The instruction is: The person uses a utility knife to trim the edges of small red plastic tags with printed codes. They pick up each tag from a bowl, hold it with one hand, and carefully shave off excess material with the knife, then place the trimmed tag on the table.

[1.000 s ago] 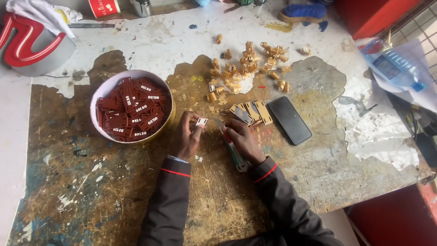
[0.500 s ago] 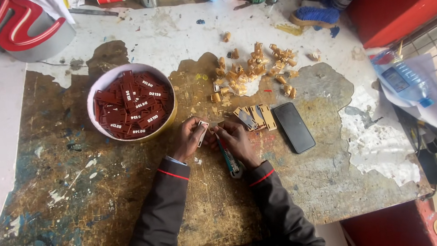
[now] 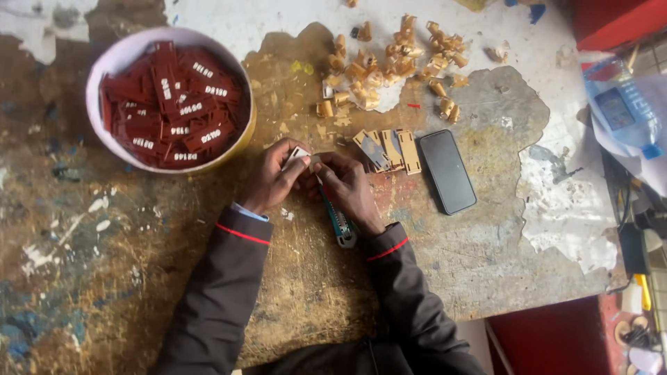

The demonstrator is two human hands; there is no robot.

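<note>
Both hands meet over the middle of the worn table [image 3: 83, 278]. The left hand [image 3: 272, 177] pinches a small pale piece [image 3: 299, 155] between its thumb and fingers, closed tight on it. The right hand [image 3: 347, 186] is curled around a green knife [image 3: 336, 219]. The knife's handle sticks out below the wrist, and its front end points up at the small piece. The two hands touch each other there.

Just to the left of the hands sits a round bowl [image 3: 104, 59] with a pale rim. It is full of dark red tags [image 3: 170, 104] with white marks on them.

Just to the right of the hands lie a few flat tan pieces [image 3: 392, 147], side by side. A black phone [image 3: 448, 171] lies next to them, face up.

Farther up the table is a loose pile of little tan scraps [image 3: 389, 66]. At the far right edge a clear plastic bottle [image 3: 622, 111] lies on its side.

Dark sleeves [image 3: 222, 292] with a thin red stripe cover both arms.
</note>
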